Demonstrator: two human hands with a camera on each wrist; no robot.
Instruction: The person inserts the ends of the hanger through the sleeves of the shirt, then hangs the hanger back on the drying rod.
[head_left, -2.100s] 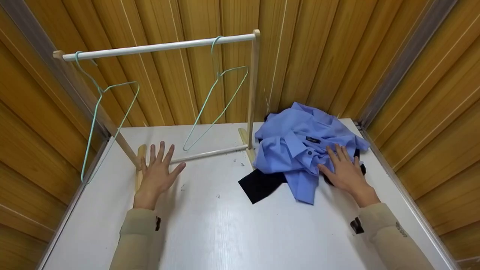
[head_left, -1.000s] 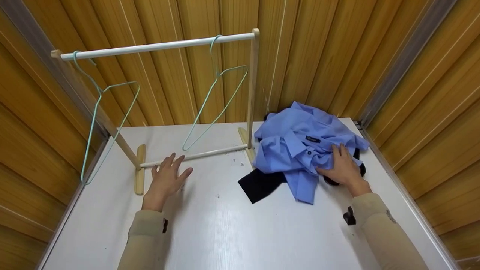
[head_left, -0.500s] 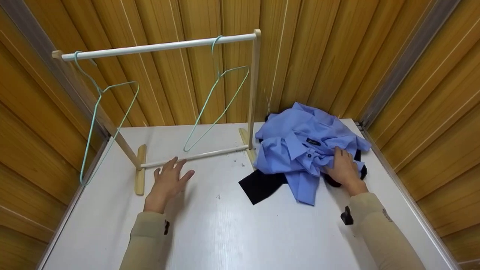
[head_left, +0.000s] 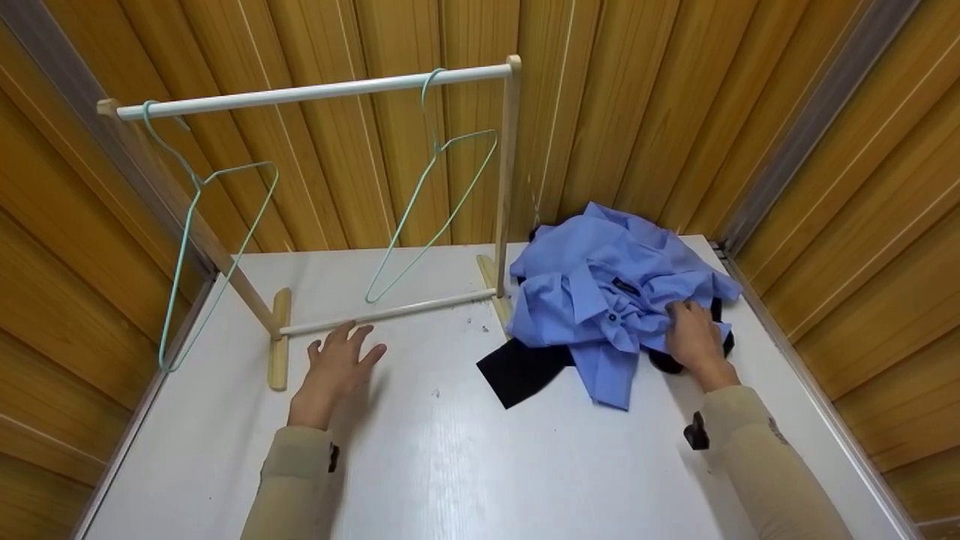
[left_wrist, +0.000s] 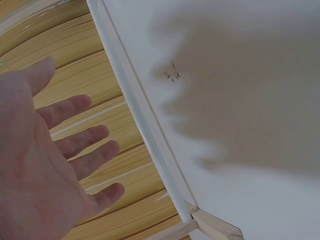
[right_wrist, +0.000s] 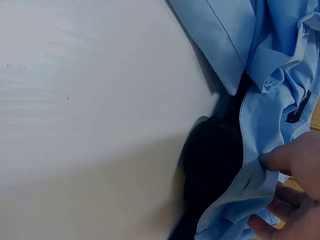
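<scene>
A crumpled blue shirt (head_left: 570, 300) with a collar and a dark label lies heaped at the table's back right. My right hand (head_left: 694, 339) pinches a fold of it near the heap's right side; in the right wrist view the thumb and curled fingers (right_wrist: 287, 202) close on the blue cloth. Beneath the shirt, a black cloth (head_left: 521, 371) pokes out at the front left and right. My left hand (head_left: 335, 371) hovers over the table just in front of the rack's lower bar, its fingers loosely spread and holding nothing, as the left wrist view also shows.
A small rack with a white top bar (head_left: 315, 93) and wooden posts stands at the back left. Two mint-green wire hangers, a left hanger (head_left: 180, 274) and a right hanger (head_left: 409, 214), hang from it. Wood-patterned walls (head_left: 630, 97) enclose the white table (head_left: 465, 465).
My right hand has gone from lying flat and spread on the shirt to pinching its cloth. The left hand has shifted slightly right, its fingers bending a little.
</scene>
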